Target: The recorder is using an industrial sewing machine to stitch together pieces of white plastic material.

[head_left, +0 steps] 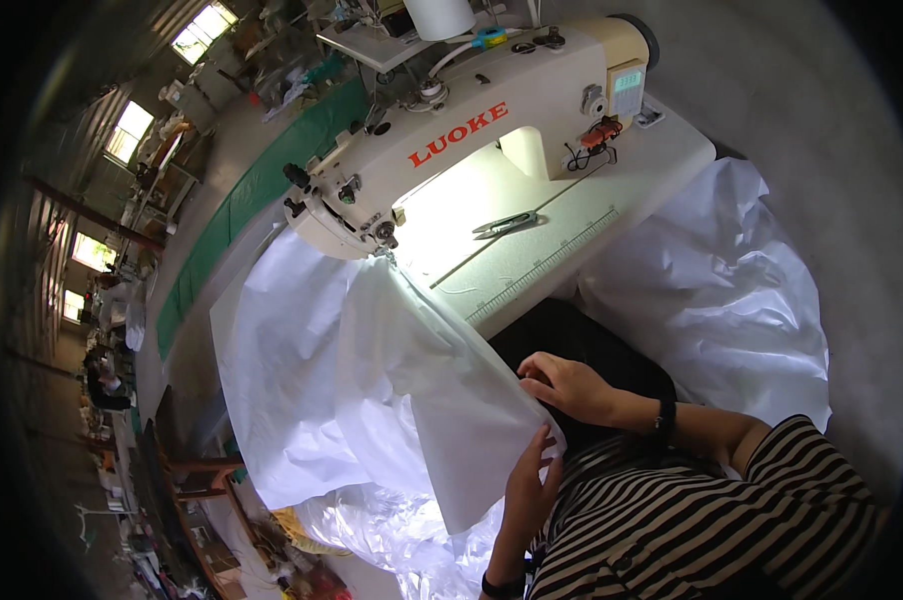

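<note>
A large white plastic-like sheet (372,350) hangs from under the needle of a sewing machine (472,110) and drapes toward me. Its free edge runs down to my hands. At the sheet's near corner, my left hand (532,485) holds the edge between thumb and fingers. My right hand (577,390) is a little farther along that edge, its fingers bent and their tips at the sheet. What lies inside its curled fingers is partly hidden.
Thread snips (507,225) lie on the machine bed (572,215). More white sheeting (722,290) bulges to the right of my lap, and crinkled shiny film (392,530) lies below. A long green-edged table (262,175) stands at left, with cluttered workbenches beyond.
</note>
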Demonstrator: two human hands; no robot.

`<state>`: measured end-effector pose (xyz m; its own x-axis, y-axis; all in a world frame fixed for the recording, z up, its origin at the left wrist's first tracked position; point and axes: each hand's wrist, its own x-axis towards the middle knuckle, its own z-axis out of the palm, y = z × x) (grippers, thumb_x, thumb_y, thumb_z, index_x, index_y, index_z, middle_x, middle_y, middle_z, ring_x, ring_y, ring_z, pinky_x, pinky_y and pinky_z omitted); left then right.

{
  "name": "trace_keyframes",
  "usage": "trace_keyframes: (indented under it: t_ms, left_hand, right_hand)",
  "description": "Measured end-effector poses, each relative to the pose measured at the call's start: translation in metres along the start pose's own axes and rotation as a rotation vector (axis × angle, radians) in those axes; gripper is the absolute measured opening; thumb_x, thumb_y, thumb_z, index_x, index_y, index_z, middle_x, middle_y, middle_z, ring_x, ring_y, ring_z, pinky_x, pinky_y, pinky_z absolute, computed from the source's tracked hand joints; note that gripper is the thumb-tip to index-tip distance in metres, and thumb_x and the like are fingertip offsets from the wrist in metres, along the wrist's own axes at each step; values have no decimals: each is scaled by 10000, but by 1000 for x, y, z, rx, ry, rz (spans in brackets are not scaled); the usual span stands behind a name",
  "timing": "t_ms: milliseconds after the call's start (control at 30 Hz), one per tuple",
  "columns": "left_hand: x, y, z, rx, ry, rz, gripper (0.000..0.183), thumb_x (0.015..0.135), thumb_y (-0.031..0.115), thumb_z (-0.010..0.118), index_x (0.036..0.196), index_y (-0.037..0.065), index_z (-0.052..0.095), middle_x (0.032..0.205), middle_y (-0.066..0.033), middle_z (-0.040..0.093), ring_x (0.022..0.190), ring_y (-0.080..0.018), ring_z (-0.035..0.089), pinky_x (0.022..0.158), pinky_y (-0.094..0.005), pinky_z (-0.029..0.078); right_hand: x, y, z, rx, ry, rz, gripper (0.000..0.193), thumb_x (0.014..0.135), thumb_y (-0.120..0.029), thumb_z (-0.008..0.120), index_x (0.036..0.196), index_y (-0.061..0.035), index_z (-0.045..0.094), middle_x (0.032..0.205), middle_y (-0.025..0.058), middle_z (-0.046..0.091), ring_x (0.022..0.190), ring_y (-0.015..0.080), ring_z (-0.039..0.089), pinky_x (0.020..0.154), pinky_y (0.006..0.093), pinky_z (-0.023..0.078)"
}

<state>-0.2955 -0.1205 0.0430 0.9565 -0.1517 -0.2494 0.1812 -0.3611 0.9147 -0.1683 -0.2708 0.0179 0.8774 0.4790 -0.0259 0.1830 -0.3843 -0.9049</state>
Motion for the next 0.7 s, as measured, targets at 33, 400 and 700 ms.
trace_keyframes:
  t_ms: [33,400,700]
  left_hand:
    - [0,1,2,-20,-15,-12,525,932,60,555,1426,-4,390,1267,-224,579,1138,-296,606,933,-363,506]
    - [-79,-99,-72,-374,63,-410,232,916,43,534,1086,-59,656,1033,-153,702,958,-256,672,890,-334,509]
    - [31,-267,-3,-720,676,-143,300,879,175,647,1083,-40,604,980,-117,655,900,-192,614,770,-328,496]
  right_hand:
    - [4,0,7,18,73,-23,402,995,-342,492,1200,1,544,910,188,673,867,300,674,796,364,511]
    - [0,-35,2,-191,46,90,457,965,-189,532,1358,20,429,754,223,651,599,346,658,562,394,530]
    - [1,-42,4,-799,17,-222,531,868,-107,571,1374,4,451,614,105,620,494,227,639,421,327,495]
